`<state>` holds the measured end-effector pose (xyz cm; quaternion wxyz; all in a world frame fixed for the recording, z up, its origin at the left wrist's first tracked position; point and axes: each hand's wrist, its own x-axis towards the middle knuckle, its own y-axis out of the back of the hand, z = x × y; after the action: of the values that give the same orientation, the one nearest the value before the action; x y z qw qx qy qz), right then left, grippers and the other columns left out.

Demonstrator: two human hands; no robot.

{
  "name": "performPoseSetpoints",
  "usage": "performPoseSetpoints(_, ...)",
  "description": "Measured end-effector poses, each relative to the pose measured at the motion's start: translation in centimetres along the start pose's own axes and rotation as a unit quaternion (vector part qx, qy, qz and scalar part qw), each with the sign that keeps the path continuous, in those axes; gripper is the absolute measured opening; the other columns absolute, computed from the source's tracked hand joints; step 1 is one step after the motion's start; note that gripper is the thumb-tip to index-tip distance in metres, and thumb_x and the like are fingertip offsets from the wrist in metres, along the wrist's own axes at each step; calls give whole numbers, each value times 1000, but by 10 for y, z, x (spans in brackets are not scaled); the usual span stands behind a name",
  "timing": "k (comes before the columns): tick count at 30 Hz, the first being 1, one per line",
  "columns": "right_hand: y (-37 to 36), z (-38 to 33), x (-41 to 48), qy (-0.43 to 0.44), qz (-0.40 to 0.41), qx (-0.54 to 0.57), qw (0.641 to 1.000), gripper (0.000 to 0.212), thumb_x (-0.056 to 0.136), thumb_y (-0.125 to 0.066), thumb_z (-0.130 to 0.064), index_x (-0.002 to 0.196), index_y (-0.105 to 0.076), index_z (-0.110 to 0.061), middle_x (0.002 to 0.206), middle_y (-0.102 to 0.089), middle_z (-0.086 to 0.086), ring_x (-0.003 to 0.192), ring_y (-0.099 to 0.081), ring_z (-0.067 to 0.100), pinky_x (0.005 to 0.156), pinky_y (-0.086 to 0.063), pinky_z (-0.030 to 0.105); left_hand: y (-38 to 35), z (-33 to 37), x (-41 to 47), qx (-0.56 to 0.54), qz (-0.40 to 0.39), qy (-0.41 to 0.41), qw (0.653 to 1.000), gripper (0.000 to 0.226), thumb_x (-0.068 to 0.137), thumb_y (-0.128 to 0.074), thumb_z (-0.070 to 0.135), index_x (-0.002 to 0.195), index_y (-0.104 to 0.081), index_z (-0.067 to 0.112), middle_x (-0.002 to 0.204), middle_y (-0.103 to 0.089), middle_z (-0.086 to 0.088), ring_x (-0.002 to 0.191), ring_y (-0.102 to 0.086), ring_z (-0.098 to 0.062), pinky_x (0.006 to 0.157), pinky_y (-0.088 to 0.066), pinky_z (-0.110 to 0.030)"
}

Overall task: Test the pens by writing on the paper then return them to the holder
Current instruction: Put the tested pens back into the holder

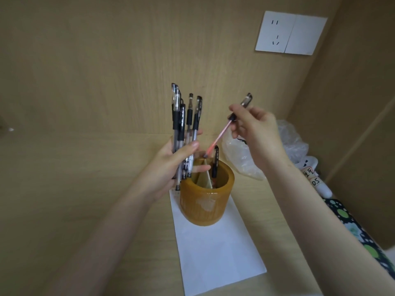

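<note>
Watching the head feed from my station, I saw the left hand [171, 165] at the centre of the frame, its fingers curled round a bundle of pens [181, 129] that stood nearly upright, caps uppermost. The right hand [254, 129], right of centre, pinched a red pen [222, 133] near its upper end. That pen slanted down to the left, and its lower tip hung just over the mouth of the holder [205, 201]. The amber holder stood on the far end of the white paper [215, 253], which lay on the table [85, 189] towards the bottom of the frame. One black pen [215, 162] leaned inside the holder against its far rim. A crumpled plastic bag [292, 139] lay to the right behind the right hand, and a white wall socket [290, 33] sat in the upper right.
</note>
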<state>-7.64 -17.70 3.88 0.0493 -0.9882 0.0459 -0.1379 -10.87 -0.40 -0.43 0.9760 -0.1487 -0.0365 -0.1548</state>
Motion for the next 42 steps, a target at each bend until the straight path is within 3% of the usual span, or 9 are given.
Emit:
performPoseSetpoints(7,14,16,-4,-5,-15,-175,984,22,92,-61,-14,111,-61,-4,73,-63,9,48,-53,6,47,-44,18,3,-2,-1,-21,40,-14,999,32,89,-52,10,121,-53,14,91,-70,-3,93,-69,-19,67,-57,-28)
performPoseSetpoints(12,13,28,-13,27,-37,-358,933,29,90,-61,-40,99,-68,-14,78,-65,-6,48,-56,-1,46,-38,6,1,-1,-1,-9,36,-15,999,28,90,-51,10,117,-55,13,95,-70,-5,88,-70,-18,65,-57,-26)
performPoseSetpoints(16,6,12,-15,80,2,-293,953,32,91,-55,-46,99,-68,-18,69,-60,-13,55,-54,-4,55,-39,9,1,-1,-3,14,23,-14,1000,28,89,-52,13,116,-56,16,92,-72,-1,81,-69,-12,61,-55,-22)
performPoseSetpoints(21,-19,-1,-8,10,-133,-250,959,34,90,-55,-49,101,-68,-19,78,-67,-15,74,-60,-7,74,-46,14,-1,0,-5,61,-27,-12,998,39,83,-55,22,121,-53,19,94,-72,-2,78,-67,-10,58,-52,-19)
performPoseSetpoints(26,-28,-3,0,-5,-122,-244,962,48,94,-50,-45,106,-65,-1,46,-47,-14,40,-43,-4,51,-34,12,1,3,-6,22,-31,-29,999,41,91,-48,17,132,-42,18,109,-69,-11,97,-68,-21,71,-56,-27)
performPoseSetpoints(30,-23,-3,6,-4,-89,-199,976,31,94,-57,-37,71,-55,-17,53,-41,-10,41,-37,-1,49,-33,16,11,3,-5,6,31,-56,998,43,96,-44,16,136,-30,9,116,-66,-14,103,-65,-25,76,-56,-32)
performPoseSetpoints(33,-20,-4,9,14,-66,-208,976,32,92,-60,-37,73,-47,-15,58,-43,-4,44,-39,2,47,-34,15,19,2,-6,14,70,-58,996,41,96,-44,16,134,-33,4,117,-64,-15,103,-66,-24,77,-56,-32)
performPoseSetpoints(38,-28,6,8,15,-139,-407,903,40,81,-68,-50,75,-54,-13,63,-51,0,59,-49,13,61,-40,30,20,-2,-10,6,100,-43,994,35,92,-49,17,125,-45,5,111,-66,-15,97,-68,-23,74,-57,-30)
performPoseSetpoints(42,-36,10,2,50,-88,-511,854,63,79,-55,-68,117,-60,-18,85,-62,-5,80,-59,12,71,-49,33,16,-4,-11,5,114,-34,993,31,88,-54,17,118,-56,8,99,-67,-5,80,-68,-10,68,-56,-25)
